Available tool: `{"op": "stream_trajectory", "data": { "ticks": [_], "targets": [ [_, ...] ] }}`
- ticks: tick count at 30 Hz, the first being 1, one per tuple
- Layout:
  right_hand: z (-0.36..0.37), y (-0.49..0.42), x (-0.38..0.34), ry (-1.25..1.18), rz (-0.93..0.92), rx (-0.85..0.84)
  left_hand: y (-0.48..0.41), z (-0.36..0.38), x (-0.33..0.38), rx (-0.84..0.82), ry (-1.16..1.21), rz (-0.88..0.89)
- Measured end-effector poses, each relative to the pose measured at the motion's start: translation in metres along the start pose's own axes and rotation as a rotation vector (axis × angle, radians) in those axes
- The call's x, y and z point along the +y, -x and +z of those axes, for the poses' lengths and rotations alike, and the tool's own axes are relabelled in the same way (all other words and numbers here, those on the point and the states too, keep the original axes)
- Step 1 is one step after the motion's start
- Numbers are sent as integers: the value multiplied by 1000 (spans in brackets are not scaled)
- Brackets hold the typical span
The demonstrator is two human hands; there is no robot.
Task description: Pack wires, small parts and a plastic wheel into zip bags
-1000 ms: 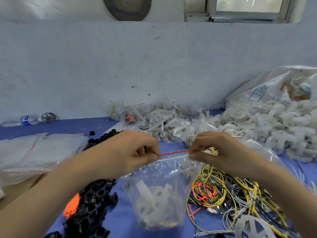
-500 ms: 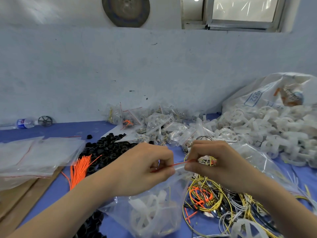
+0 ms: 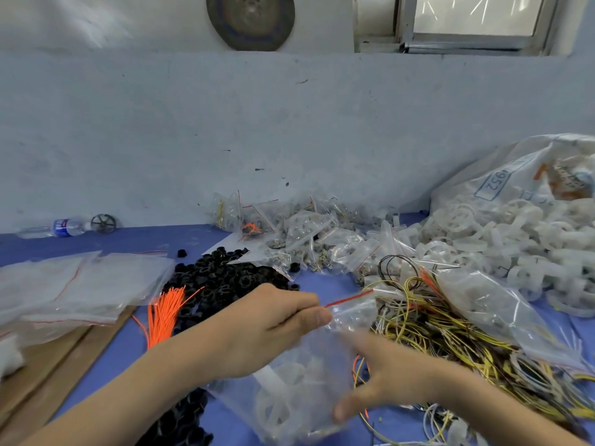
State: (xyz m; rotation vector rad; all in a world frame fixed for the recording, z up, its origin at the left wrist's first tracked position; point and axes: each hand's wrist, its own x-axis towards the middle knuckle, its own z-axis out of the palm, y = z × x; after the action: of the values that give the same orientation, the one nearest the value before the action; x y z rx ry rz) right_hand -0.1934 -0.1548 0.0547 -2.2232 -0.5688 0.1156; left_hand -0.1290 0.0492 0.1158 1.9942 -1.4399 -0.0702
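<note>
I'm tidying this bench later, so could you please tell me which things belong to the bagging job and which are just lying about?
Belonging to the job:
- zip bag with a white wheel inside, pinched by the left hand
- right hand, blurred, by the bag
- wire tangle
- black parts
- white wheels
- empty bags

Lying about:
- water bottle
- disc on the ledge

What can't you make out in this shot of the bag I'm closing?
Head view, the only one:
- Right hand: motion-blurred; whether its fingers touch the zip bag is unclear.
- Zip seal: the part under the left hand is hidden, so I cannot tell if it is fully closed.
- Bag contents: a white wheel shows; any small parts are hazy behind the plastic.
- Wire pile: cut off by the lower right edge.
</note>
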Motion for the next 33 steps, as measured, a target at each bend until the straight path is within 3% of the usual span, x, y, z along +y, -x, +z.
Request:
{"op": "stream_trajectory", "data": {
  "ticks": [4, 7, 10, 13, 14, 16, 18, 19, 22, 25, 28, 31, 33],
  "targets": [
    [29, -13, 10, 118, -32, 59, 5, -1, -4, 3, 107, -69],
    [19, -26, -8, 271, -96, 61, 9, -21, -24, 141, 159, -180],
    [-4, -40, -22, 230, 10, -35, 17, -40, -69, 335, 320, -484],
    [-40, -64, -24, 154, 200, -98, 41, -42, -128, 384, 335, -791],
    [-53, -76, -22, 165, 226, 6, 52, -42, -145, 365, 263, -824],
    [-80, -100, -17, 152, 239, 440, 69, -42, -171, 328, 26, -837],
    [-98, -115, -13, -111, 246, 843, 80, -41, -189, 362, -201, -860],
    [-99, -115, -11, -230, 293, 925, 83, -41, -197, 405, -290, -868],
    [-64, -98, -4, -226, 328, 743, 88, -44, -222, 441, -550, -854],
    [21, -64, -14, -228, 172, 458, 93, -53, -257, 242, -681, -1024],
    [90, -38, -15, -162, 181, 212, 93, -54, -288, 8, -607, -1221],
    [117, -29, 7, 106, 366, 263, 89, -49, -295, -82, -643, -1246],
    [120, -26, 23, 159, 433, 304, 87, -48, -292, 6, -665, -1223]
  ]
}}
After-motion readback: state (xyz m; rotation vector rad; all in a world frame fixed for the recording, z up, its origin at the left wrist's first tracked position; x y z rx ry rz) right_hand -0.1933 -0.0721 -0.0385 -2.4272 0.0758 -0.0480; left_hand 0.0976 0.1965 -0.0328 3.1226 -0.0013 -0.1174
